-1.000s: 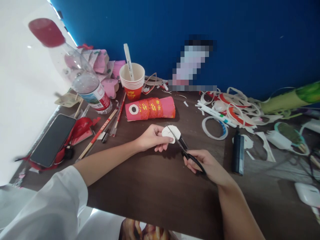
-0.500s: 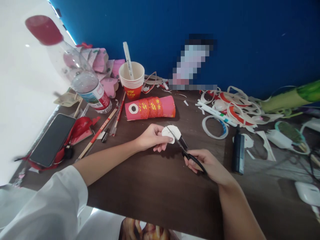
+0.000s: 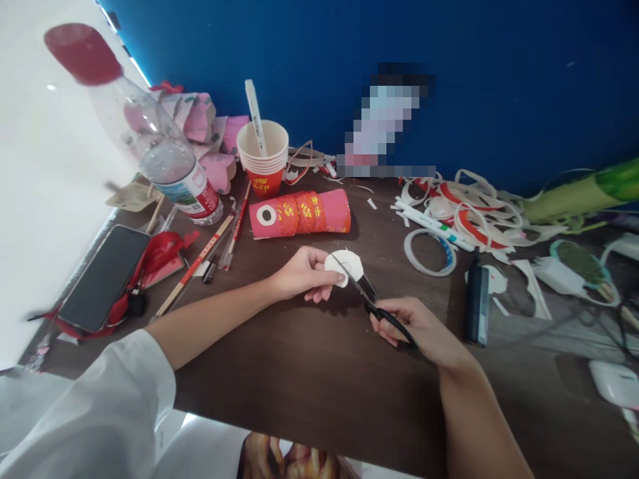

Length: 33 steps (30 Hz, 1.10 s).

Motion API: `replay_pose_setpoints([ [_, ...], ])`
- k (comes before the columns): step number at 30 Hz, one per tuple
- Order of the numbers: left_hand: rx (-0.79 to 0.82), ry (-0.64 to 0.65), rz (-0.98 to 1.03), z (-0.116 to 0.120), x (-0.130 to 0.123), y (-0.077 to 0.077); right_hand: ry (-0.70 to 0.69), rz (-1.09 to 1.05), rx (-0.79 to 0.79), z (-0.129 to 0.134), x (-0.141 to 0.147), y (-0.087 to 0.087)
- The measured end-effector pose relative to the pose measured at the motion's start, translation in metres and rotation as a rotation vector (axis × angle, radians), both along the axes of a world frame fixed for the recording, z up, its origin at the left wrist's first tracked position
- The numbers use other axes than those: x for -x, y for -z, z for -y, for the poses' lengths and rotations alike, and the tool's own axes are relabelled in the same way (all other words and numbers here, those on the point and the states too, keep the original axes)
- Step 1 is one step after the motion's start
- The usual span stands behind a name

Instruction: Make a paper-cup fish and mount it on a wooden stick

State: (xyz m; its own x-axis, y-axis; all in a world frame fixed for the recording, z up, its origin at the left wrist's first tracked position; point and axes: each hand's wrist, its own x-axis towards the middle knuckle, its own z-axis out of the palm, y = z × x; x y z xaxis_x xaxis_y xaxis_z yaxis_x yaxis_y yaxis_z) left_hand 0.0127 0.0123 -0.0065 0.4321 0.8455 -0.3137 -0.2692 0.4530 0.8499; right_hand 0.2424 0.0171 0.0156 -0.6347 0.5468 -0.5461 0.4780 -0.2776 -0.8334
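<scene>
A small, roughly round piece of white paper [image 3: 351,261] with a circle drawn on it is pinched between the thumb and fingers of my left hand [image 3: 310,274]. Black-handled scissors [image 3: 372,307] are gripped in my right hand [image 3: 407,326], their blades lying across the paper. Just beyond my hands lies a red and pink paper tube [image 3: 304,214] with yellow lettering on wrapped bands and a white paper eye with a black ring near its left end.
Stacked paper cups [image 3: 263,153] hold a white pen, beside a plastic bottle [image 3: 182,179]. A phone [image 3: 106,276] and chopsticks [image 3: 197,263] lie left. To the right are a tape roll [image 3: 430,253], a dark box-like tool [image 3: 476,306], paper scraps [image 3: 474,206] and a white case [image 3: 614,384].
My right hand and the scissors have shifted slightly to the right. The paper has turned a little in my left hand, which has barely moved.
</scene>
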Motion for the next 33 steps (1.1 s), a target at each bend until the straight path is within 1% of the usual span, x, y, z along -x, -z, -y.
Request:
replay_pose_setpoints([
  [9,0.015,-0.01,-0.014,-0.001,-0.0003,-0.003,-0.018,0.008,-0.011,0.0005,-0.0005,-0.0011],
  [23,0.033,-0.041,-0.025,-0.0013,-0.0003,-0.0033,0.006,0.016,-0.003,0.0001,0.0004,-0.0012],
  [29,0.02,-0.05,0.0,-0.0012,-0.001,-0.0035,0.006,0.004,-0.013,-0.0002,0.0021,-0.0022],
  [33,0.044,-0.059,-0.015,-0.0012,-0.0013,-0.0042,0.007,0.02,-0.011,-0.0002,0.0005,-0.0003],
])
